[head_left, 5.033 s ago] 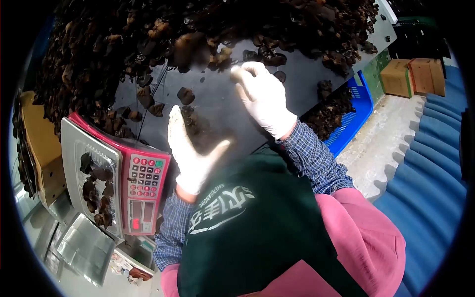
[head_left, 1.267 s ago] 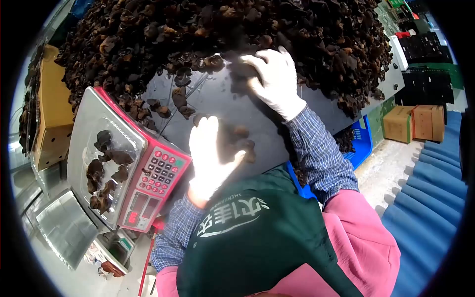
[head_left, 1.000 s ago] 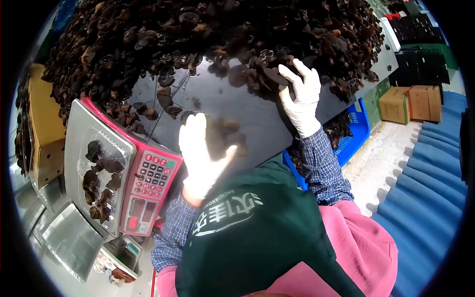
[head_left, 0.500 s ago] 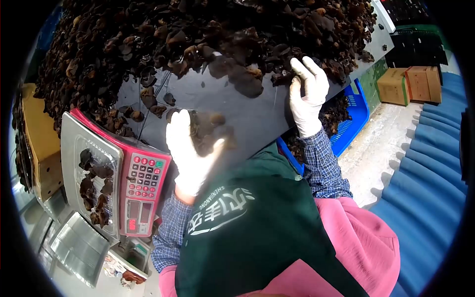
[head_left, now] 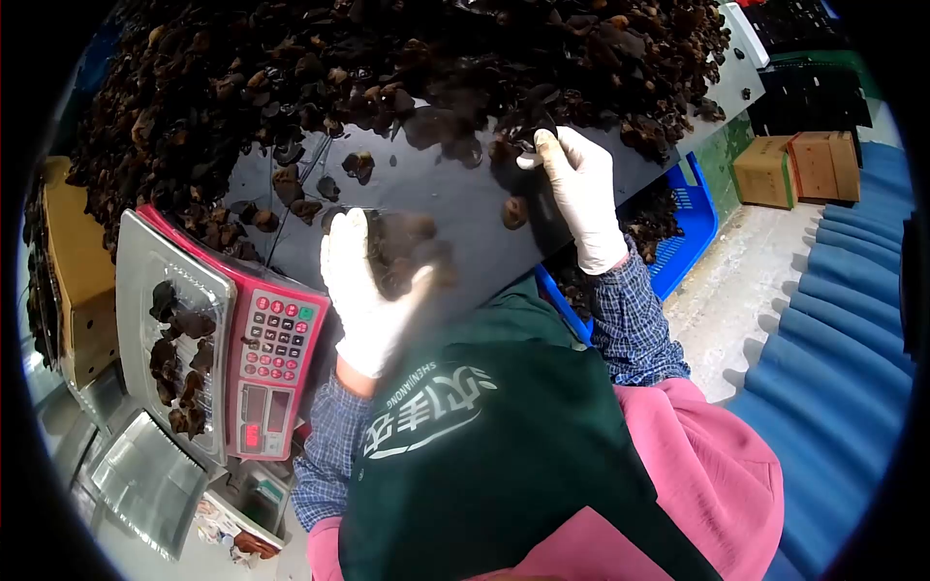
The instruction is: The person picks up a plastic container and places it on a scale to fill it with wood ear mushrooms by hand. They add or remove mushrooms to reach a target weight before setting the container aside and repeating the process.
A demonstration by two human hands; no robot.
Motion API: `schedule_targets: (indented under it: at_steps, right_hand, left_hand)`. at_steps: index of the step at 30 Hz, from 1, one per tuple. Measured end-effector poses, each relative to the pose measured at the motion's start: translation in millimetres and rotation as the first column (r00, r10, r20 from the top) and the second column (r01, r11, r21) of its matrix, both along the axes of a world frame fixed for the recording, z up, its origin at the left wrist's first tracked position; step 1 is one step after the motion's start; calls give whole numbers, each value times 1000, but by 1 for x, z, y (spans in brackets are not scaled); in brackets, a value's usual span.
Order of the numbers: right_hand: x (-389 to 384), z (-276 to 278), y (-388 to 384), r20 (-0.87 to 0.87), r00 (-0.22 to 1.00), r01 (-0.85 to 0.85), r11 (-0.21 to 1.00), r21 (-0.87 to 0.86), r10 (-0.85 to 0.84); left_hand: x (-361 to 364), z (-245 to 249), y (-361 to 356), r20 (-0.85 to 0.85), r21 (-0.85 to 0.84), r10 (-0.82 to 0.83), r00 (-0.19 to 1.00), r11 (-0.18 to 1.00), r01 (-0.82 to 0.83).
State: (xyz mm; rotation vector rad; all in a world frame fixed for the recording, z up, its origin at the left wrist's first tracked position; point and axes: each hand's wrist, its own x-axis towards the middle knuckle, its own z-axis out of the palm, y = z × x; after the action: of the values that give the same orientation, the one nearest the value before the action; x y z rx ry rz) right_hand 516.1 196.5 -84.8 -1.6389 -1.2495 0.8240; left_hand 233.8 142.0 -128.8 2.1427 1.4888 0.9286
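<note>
Item, a pile of dark mushrooms, the pieces we noted as being handled. It was heaped across the far side of the table, perhaps to leave working room nearer the body.

Item, left hand, gloved in white. Thumb stood well away from the fingers, and blurred mushrooms filled the gap. We took that spread curve as a fence against scattering; whether it gripped them, we could not tell.

Item, right hand, gloved likewise. Fingers bent, tips at the pile's near edge, where small pieces are easiest to reach. Shadow hid the contact, so we could not say whether anything was pinched.

Item, one loose mushroom, on the table between both hands.

Item, red-rimmed scale, just beside the left hand, placed, we judged, for a short reach. On its plate lay a clear tray bearing several mushrooms.

Item, further clear trays, near the scale, presumably kept handy.

Item, blue basket, beyond the right forearm and below the table edge, holding more mushrooms; the low position would suit dropping pieces in.
</note>
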Motion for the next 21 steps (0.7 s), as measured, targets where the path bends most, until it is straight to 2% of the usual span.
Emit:
schedule_targets:
  at_steps: [2, 5, 6, 7, 8, 9, 10, 11, 13, 14, 15, 17, 19, 21]
  right_hand:
    - [-3, 19, -3, -277, 960, -12, 983, -185, -41]
    - [-6, 16, -6, -282, 959, -34, 987, -156, -11]
    - [-12, 25, -10, -336, 942, -44, 978, -204, -28]
    - [-18, 21, -12, -257, 966, -49, 996, -81, 27]
    - [-22, 18, -15, -20, 992, -129, 991, -39, 129]
    - [-26, 13, -19, 221, 951, -215, 976, -17, 214]
    - [-33, 5, -23, 632, 756, -470, 814, 342, 171]
    - [-41, 1, -33, 562, 770, -520, 806, 282, 301]
    - [-52, 11, -46, 503, 733, -614, 764, 200, 457]
    - [-46, 13, -47, 467, 764, -589, 776, 223, 446]
    - [-37, 15, -48, 479, 795, -525, 818, 235, 372]
    - [-13, 4, -56, 339, 923, -274, 932, 239, 184]
    - [10, 12, -61, 338, 941, -68, 988, 140, 17]
    - [31, 7, -64, 331, 941, 28, 989, 144, -74]
  left_hand:
    - [2, 7, 0, -21, -42, 10, 1000, 999, -11]
    - [1, 2, 1, -16, -11, -10, 1000, 1000, 10]
    - [0, 0, 0, -15, 11, -20, 1000, 1000, 20]
    - [-1, -1, 1, -9, 25, -26, 1000, 999, 26]
    - [-1, -1, 1, -8, 32, -34, 999, 999, 34]
    - [-1, -1, 0, -3, 37, -41, 999, 998, 41]
    - [-2, -1, 1, 6, 42, -47, 999, 998, 46]
    - [-2, -2, 1, 32, 52, -58, 998, 997, 56]
    - [-3, -3, 3, 106, 74, -96, 990, 993, 89]
    - [-4, -3, 2, 131, 86, -111, 985, 991, 100]
    - [-5, -2, 2, 65, 82, -91, 994, 993, 85]
    - [-5, -3, -1, -109, 89, -39, 993, 995, 49]
    - [-4, -1, -4, -61, 40, -32, 998, 999, 35]
    - [-6, 1, -1, -95, 33, -56, 994, 998, 59]
